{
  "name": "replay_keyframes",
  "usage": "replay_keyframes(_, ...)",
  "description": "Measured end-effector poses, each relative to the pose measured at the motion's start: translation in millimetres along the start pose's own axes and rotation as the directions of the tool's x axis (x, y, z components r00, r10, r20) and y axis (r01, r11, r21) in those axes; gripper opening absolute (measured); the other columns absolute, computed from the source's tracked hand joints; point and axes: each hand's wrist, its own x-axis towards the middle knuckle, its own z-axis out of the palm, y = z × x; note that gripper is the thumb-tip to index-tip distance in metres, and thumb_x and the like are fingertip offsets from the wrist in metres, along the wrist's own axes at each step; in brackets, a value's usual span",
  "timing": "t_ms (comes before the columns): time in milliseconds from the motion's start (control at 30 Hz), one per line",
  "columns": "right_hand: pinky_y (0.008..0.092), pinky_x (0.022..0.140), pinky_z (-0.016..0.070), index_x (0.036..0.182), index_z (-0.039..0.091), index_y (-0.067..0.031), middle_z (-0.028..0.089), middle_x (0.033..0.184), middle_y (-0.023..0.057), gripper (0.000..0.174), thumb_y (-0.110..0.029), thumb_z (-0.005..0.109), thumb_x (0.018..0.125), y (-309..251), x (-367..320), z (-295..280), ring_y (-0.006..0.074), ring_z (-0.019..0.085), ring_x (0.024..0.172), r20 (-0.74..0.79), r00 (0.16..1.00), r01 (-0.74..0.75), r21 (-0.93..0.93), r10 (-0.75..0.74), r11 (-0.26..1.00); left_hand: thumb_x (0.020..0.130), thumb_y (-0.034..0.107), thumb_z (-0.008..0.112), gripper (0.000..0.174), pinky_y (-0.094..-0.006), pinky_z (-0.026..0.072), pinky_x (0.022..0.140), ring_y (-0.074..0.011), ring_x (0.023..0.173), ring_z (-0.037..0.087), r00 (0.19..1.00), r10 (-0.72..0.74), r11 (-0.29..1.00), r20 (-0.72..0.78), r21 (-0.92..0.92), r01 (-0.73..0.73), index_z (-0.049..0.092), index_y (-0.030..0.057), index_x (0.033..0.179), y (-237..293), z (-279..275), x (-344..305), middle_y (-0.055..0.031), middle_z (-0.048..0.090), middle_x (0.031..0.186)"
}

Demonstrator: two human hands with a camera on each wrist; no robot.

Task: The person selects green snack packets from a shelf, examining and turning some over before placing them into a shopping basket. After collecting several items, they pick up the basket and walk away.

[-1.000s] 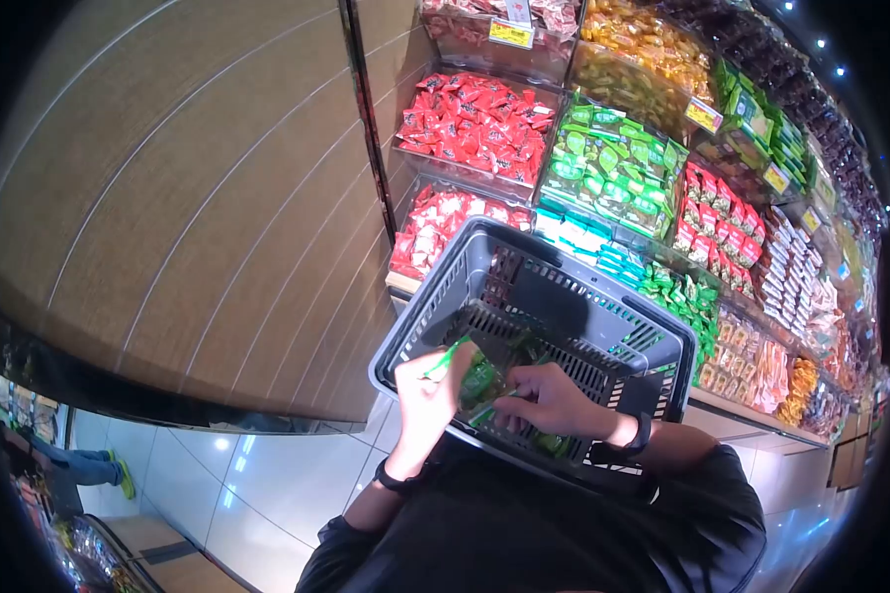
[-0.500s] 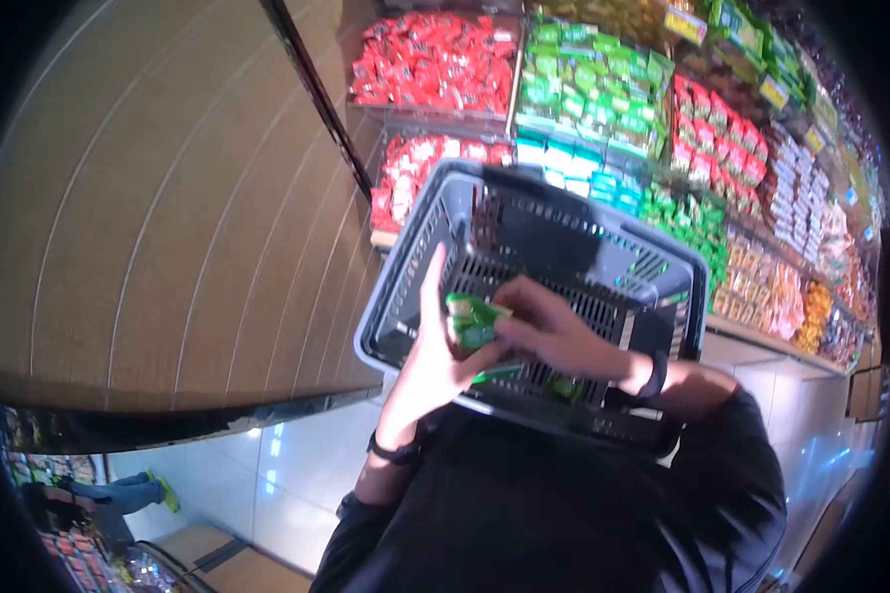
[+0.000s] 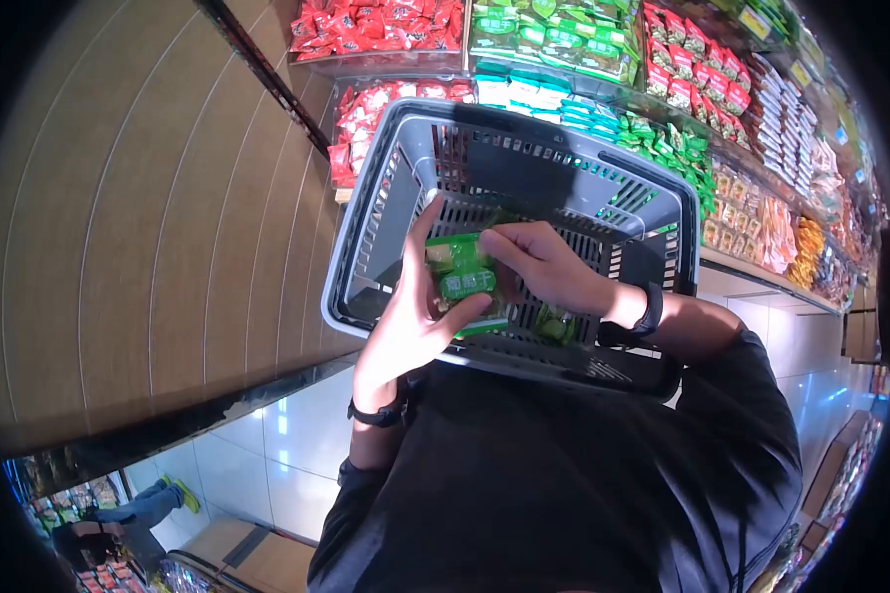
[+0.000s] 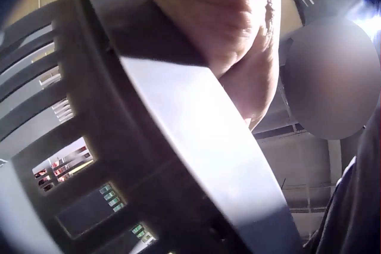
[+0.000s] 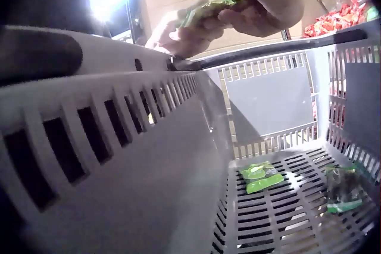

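A green snack packet (image 3: 468,285) with pale lettering lies in my left hand (image 3: 402,321), over the grey shopping basket (image 3: 509,125). My left thumb comes across the packet's lower part while the fingers stretch up along its far side. At its upper right, my right hand (image 3: 554,269) pinches the packet's edge between thumb and fingers. The right wrist view shows both hands meeting at the packet (image 5: 215,8) above the basket rim. On the basket floor lie a green packet (image 5: 261,178) and a darker green-edged one (image 5: 344,189).
Beyond the basket, shelf bins hold red packets (image 3: 381,28), green packets (image 3: 554,35) and other wrapped snacks. A slatted wooden panel (image 3: 148,217) curves along the left. At the lower left another person's legs (image 3: 143,507) show above the tiled floor (image 3: 297,465).
The right hand has moved up from the packet's lower side to its upper right edge. The packet's lettered face now shows upward. In the head view, shelves and basket have shifted upward.
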Motion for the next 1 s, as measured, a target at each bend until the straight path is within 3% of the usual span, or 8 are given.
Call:
replay_keyframes(233,0.0226,0.059,0.0511,0.127,0.062,-0.0047,0.07,0.098,0.0006,0.032,-0.024,0.064,0.101,-3,2,1,0.0043,0.061,0.071,0.139,0.99,-0.045,0.168,0.022,0.985,0.087,-0.003,0.071,0.101,-0.0284,0.0557,0.074,-0.0181,0.092,0.067,0.989,-0.129,0.98,-0.072,0.141,0.138,0.004,0.01,0.161,16,2,-4,-0.0175,0.065,0.115)
replay_keyframes(333,0.0211,0.057,0.0463,0.14,0.059,-0.0108,0.073,0.108,0.0021,0.041,-0.025,0.063,0.102,-46,8,-22,0.0031,0.059,0.076,-0.089,0.99,-0.1,0.137,0.113,0.986,0.089,0.002,0.071,0.098,-0.0257,0.0524,0.065,-0.0137,0.078,0.065,0.973,-0.074,0.995,-0.217,0.047,0.086,0.005,0.009,0.161,10,6,-2,-0.0143,0.068,0.107)
replay_keyframes(367,0.0195,0.057,0.0436,0.134,0.063,-0.0092,0.072,0.1,-0.0008,0.037,-0.027,0.063,0.101,-58,18,-41,0.002,0.057,0.076,-0.165,0.985,-0.047,0.018,0.049,0.999,0.09,0.004,0.071,0.095,-0.0252,0.0516,0.064,-0.0126,0.076,0.064,0.976,-0.071,0.995,-0.207,0.05,0.083,0.007,0.0091,0.161,4,3,0,-0.0131,0.068,0.105)
replay_keyframes(400,0.0187,0.057,0.043,0.123,0.068,-0.0064,0.07,0.09,-0.0033,0.03,-0.026,0.062,0.1,-59,22,-67,0.001,0.054,0.07,-0.137,0.97,0.224,0.171,-0.202,0.959,0.091,0.006,0.07,0.093,-0.0248,0.0508,0.063,-0.0115,0.075,0.063,0.978,-0.07,0.995,-0.198,0.053,0.082,0.009,0.0092,0.161,0,1,0,-0.012,0.069,0.102)
replay_keyframes(433,0.0193,0.053,0.0416,0.113,0.07,-0.0054,0.066,0.081,-0.0042,0.025,-0.024,0.059,0.1,-50,43,-112,0.0016,0.051,0.061,-0.101,0.973,0.211,0.029,-0.207,0.977,0.092,0.01,0.07,0.072,-0.0235,0.0492,0.06,-0.0093,0.072,0.063,0.977,-0.08,0.989,-0.196,0.107,0.103,0.033,0.007,0.155,-1,3,-1,-0.0094,0.069,0.095)
replay_keyframes(467,0.0217,0.046,0.0355,0.102,0.066,-0.0043,0.055,0.064,-0.0052,0.013,-0.015,0.058,0.099,-89,54,-107,0.0037,0.044,0.049,-0.317,0.945,0.065,-0.07,-0.084,0.995,0.092,0.01,0.07,0.072,-0.0235,0.0492,0.06,-0.0093,0.072,0.063,0.979,-0.069,0.99,-0.193,0.105,0.09,0.033,0.007,0.155,-1,1,-1,-0.0094,0.069,0.095)
replay_keyframes(567,0.0233,0.046,0.0355,0.108,0.066,-0.0024,0.055,0.064,-0.0025,0.023,-0.024,0.062,0.101,-130,111,-169,0.0051,0.047,0.051,-0.414,0.908,-0.071,-0.307,-0.066,0.949,0.091,0.01,0.07,0.036,-0.0249,0.0498,0.058,-0.0069,0.066,0.061,0.997,-0.019,0.927,-0.071,0.373,0.044,0.065,0.0047,0.126,5,4,0,-0.0069,0.069,0.085)
replay_keyframes(1000,0.0299,0.056,0.0539,0.072,0.073,0.0045,0.071,0.067,0.0106,0.018,-0.011,0.072,0.08,-142,284,-235,0.0154,0.065,0.054,-0.677,0.706,-0.333,-0.578,-0.209,0.745,0.091,0.012,0.071,0.037,-0.0269,0.0507,0.057,-0.0131,0.061,0.061,0.993,0.091,0.871,-0.074,0.489,-0.043,0.063,0.0045,0.126,-4,-1,-1,-0.0064,0.069,0.085)
